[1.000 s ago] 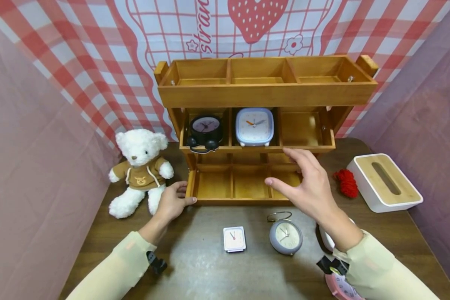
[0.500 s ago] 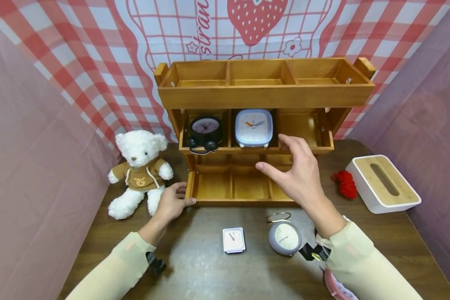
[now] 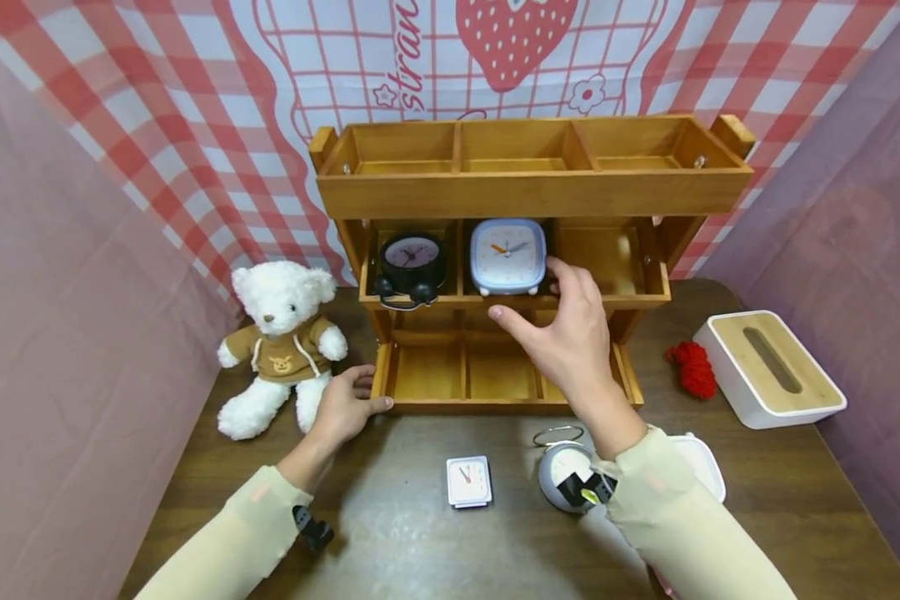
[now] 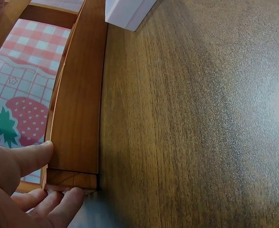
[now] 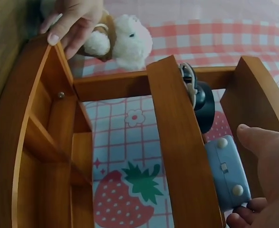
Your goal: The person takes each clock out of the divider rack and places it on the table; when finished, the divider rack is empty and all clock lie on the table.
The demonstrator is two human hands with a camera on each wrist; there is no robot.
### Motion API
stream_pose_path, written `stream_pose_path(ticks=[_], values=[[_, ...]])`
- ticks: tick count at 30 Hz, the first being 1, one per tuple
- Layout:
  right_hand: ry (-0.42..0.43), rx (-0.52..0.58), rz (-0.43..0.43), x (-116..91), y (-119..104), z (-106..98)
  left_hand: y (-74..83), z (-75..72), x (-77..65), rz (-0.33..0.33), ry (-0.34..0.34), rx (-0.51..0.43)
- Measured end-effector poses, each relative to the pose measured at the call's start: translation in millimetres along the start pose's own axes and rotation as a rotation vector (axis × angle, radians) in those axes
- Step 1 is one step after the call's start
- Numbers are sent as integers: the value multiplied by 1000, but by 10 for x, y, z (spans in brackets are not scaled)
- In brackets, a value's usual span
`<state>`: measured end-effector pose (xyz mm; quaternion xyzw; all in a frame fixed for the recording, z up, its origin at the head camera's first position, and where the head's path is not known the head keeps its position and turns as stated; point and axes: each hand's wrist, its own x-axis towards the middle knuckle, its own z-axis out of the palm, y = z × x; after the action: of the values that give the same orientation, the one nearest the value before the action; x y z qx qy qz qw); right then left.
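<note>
A three-tier wooden shelf (image 3: 532, 193) stands against the back curtain. My left hand (image 3: 345, 406) grips its lower left corner, thumb on the front board and fingers round the end. In the middle tier's centre compartment a light-blue alarm clock (image 3: 507, 257) stands upright, facing me. My right hand (image 3: 577, 333) is at the clock's right side, fingertips by its edge and thumb spread apart, lower and to the left. From the right wrist view, the clock's underside (image 5: 228, 173) with white feet lies between thumb and fingers. A black twin-bell clock (image 3: 412, 262) lies tilted back in the left compartment.
On the table stand a small white square clock (image 3: 468, 482) and a grey round clock (image 3: 551, 490), partly behind my right sleeve. A white object (image 3: 705, 467) shows beyond that sleeve. A teddy bear (image 3: 277, 342) sits left; red yarn (image 3: 693, 371) and a tissue box (image 3: 735, 392) lie right.
My right hand has moved left, from in front of the right compartment to the right edge of the light-blue clock. The left hand stays on the shelf corner.
</note>
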<state>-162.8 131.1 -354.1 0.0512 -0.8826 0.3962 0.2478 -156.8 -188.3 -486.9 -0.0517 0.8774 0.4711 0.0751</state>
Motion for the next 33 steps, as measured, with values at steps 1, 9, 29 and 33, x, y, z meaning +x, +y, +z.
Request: stream_pose_path(ticks=[1, 9, 29, 33], values=[[6, -4, -1, 4, -4, 17, 2, 0, 2, 0, 0, 0], [47, -67, -11, 83, -66, 101, 3, 1, 15, 0, 2, -2], [104, -201, -19, 256, -56, 247, 5, 16, -7, -3, 8, -14], [128, -167, -59, 273, -15, 255, 9, 12, -11, -3, 8, -14]])
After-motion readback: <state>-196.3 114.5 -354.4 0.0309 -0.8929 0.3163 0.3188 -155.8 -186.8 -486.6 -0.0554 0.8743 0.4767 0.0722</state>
